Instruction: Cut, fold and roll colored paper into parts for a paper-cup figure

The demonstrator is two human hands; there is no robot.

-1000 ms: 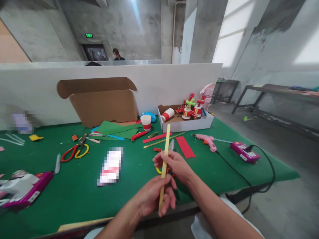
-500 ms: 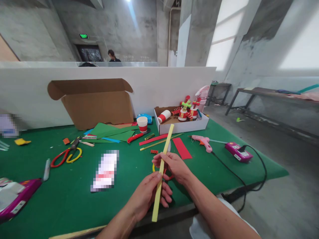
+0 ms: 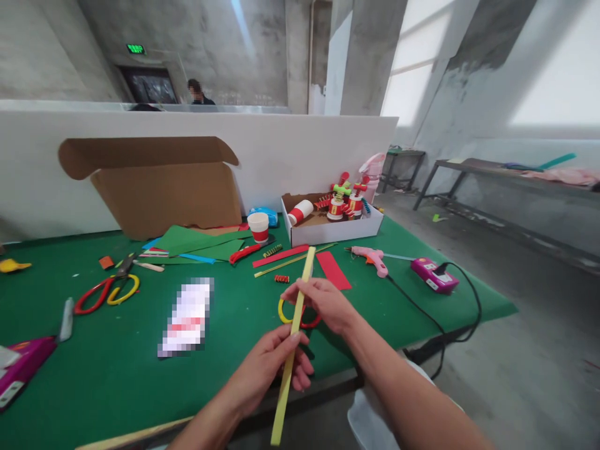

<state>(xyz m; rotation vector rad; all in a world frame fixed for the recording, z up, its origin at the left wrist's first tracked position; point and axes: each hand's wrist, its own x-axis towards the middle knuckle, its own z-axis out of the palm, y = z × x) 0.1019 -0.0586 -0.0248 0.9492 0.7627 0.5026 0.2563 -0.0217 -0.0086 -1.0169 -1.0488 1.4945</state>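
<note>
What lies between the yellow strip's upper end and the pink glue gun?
Between the yellow strip and the glue gun, the head view shows a flat red piece, with one end of a thin stick beyond it.

White item (image 3: pixel 186 317) left of center: pixelated. Purple block (image 3: pixel 30 361), lower left: cut by edge. Center scissors (image 3: pixel 281 311): partly behind right hand (image 3: pixel 328 301).

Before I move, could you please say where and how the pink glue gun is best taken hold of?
Probably by the handle, coming from the near right: the pink glue gun appears to lie on its side, nozzle pointing left, handle slanting toward the near right. Close around it clear of the orange trigger and black cord.
</note>
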